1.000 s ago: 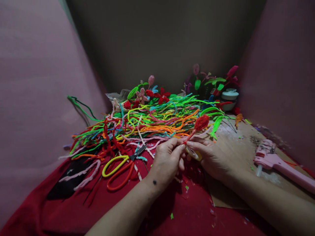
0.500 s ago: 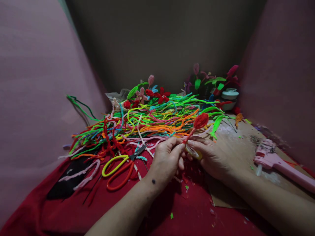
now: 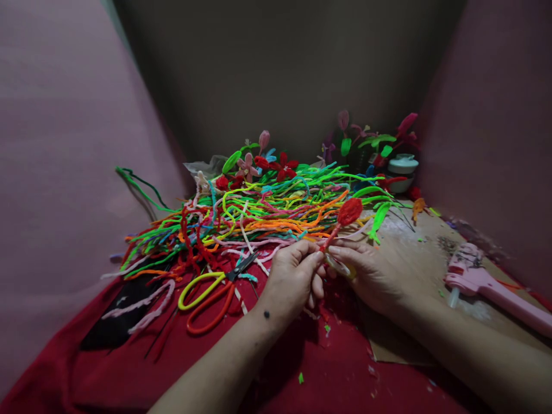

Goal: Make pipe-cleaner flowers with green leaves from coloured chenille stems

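A red fuzzy bud on a thin stem [image 3: 349, 212] leans up and to the right from between my two hands. The fingers of my left hand [image 3: 297, 276] pinch the stem's lower part. My right hand [image 3: 371, 270] is closed beside it, with a small roll of tape [image 3: 339, 265], pale inside with a yellowish rim, at its fingers. The fingertips of both hands nearly meet around the stem's lower end, which they partly hide.
Many coloured pipe cleaners [image 3: 276, 213] are heaped behind my hands. Scissors [image 3: 230, 276] with yellow and red handles lie left. A pink glue gun [image 3: 483, 282] rests on a board [image 3: 405, 345] at right. Fuzzy flowers [image 3: 284, 167] and a lidded jar [image 3: 403, 167] stand behind.
The red bud has tilted and shifted very slightly to the left. The tape roll has turned a little in my right hand. Both hands keep nearly the same place.
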### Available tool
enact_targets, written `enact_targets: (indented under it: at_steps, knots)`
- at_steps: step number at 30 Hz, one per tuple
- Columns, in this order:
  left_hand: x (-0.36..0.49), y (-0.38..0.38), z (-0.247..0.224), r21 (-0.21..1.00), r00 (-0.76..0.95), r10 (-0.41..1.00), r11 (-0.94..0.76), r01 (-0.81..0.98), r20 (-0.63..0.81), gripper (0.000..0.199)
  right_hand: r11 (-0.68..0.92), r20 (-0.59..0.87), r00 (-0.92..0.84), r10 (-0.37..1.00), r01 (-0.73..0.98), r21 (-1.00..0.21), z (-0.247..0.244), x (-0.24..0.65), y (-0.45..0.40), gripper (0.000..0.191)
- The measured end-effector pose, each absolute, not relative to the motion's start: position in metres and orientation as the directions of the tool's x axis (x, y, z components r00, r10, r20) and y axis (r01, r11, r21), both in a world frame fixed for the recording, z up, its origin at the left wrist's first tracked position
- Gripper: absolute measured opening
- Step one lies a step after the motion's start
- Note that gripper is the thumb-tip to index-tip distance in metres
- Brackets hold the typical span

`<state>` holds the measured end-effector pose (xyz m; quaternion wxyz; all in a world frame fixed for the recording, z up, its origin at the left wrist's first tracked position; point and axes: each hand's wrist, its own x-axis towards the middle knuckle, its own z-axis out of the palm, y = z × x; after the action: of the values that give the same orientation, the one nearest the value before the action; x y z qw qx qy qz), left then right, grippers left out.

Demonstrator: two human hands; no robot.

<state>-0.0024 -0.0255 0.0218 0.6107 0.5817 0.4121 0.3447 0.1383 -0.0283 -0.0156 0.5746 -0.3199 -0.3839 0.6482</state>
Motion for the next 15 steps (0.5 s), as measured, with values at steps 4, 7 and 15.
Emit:
enact_targets:
  at_steps: [4, 7, 15]
  knots:
    - [-0.0025, -0.0261, 0.0219, 0.992, 0.458, 0.88, 0.124, 0.031, -0.124, 0.021, -0.037, 0.035, -0.136, 0.99, -0.498, -0.867, -0.016, 0.1387, -0.0292, 0.006]
    - [-0.0026, -0.0263, 0.0217, 0.989, 0.476, 0.869, 0.146, 0.012, -0.134, 0.02, -0.048, 0.025, -0.139, 0.99, -0.494, -0.868, -0.0165, 0.1394, -0.0295, 0.007]
    - [-0.0025, -0.0276, 0.0236, 0.986, 0.493, 0.857, 0.167, 0.012, -0.151, 0.02, -0.041, 0.024, -0.128, 0.992, -0.483, -0.875, -0.015, 0.1388, -0.029, 0.009]
